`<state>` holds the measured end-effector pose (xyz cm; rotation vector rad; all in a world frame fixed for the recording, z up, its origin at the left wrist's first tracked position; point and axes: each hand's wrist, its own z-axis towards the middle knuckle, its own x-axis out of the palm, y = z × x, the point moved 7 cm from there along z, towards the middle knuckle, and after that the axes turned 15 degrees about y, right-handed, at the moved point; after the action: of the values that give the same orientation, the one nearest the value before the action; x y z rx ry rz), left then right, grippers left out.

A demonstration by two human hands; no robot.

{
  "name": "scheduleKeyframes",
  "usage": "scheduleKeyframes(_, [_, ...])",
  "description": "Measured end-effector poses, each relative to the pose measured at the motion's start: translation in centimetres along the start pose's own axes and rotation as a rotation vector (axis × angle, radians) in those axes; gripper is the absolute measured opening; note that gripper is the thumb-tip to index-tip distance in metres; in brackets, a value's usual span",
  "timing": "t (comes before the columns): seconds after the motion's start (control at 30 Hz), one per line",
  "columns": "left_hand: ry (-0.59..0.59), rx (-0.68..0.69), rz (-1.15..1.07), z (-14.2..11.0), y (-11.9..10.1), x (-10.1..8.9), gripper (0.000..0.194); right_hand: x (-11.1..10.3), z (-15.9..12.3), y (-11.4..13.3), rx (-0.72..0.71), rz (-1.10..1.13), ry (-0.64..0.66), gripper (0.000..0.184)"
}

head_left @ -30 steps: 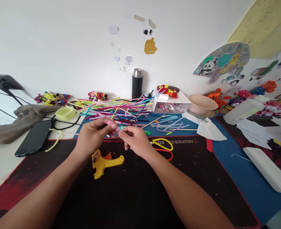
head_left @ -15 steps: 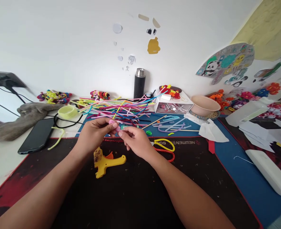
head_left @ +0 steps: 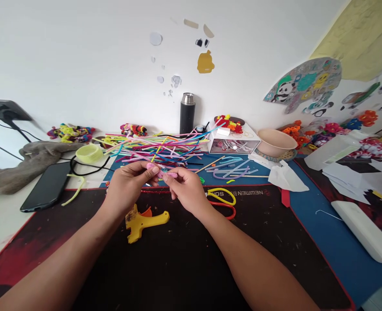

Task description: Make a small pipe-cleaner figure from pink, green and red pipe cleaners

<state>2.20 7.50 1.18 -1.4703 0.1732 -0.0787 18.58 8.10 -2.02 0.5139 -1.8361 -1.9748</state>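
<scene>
Between my two hands is a small pink piece of bent pipe cleaner (head_left: 150, 166), largely covered by my fingers. My left hand (head_left: 129, 181) pinches its left part between thumb and forefinger. With thumb and fingers closed, my right hand (head_left: 186, 185) grips the right part, where a pink end shows above the thumb. Below my hands a yellow glue gun (head_left: 147, 221) with an orange trigger lies on the dark mat. Scissors with yellow and red handles (head_left: 223, 196) lie just right of my right hand. Behind my hands spreads a heap of colourful pipe cleaners (head_left: 165, 147).
A black thermos (head_left: 187, 114) stands against the wall, with a white box (head_left: 233, 140) and a pink bowl (head_left: 277, 142) to its right. At left lie a phone (head_left: 46, 188) and a roll of pale green tape (head_left: 89, 153). A white device (head_left: 362, 231) lies at right.
The view has shifted slightly. More of the pink pipe cleaner now shows above my right thumb, and the fingers of my right hand sit a little differently. Both hands keep hold.
</scene>
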Motion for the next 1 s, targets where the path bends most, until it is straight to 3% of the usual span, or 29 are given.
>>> scheduleKeyframes(0.23, [0.201,-0.106,0.111,0.7,0.3,-0.9,0.037,0.5,-0.5,1.9,-0.060,-0.545,0.038,0.014])
scheduleKeyframes(0.37, [0.371,-0.134,0.276,0.6,-0.1,-0.5,0.040,1.4,-0.5,1.9,-0.039,-0.675,0.125,0.023])
scheduleKeyframes(0.5, [0.432,-0.156,0.298,0.6,0.1,0.0,0.041,1.7,-0.5,1.7,-0.021,-0.689,0.147,0.031])
scheduleKeyframes(0.67, [0.373,-0.168,0.196,0.7,0.6,0.2,0.045,1.3,-0.5,1.9,-0.040,-0.632,0.156,0.027])
scheduleKeyframes(0.83, [0.344,-0.149,0.060,0.6,0.7,-0.1,0.042,0.7,-0.3,1.2,0.030,-0.479,0.159,0.019])
scheduleKeyframes(1.0, [0.322,-0.127,0.106,0.5,0.0,-0.3,0.044,0.6,-0.2,0.4,0.054,-0.309,0.174,0.023])
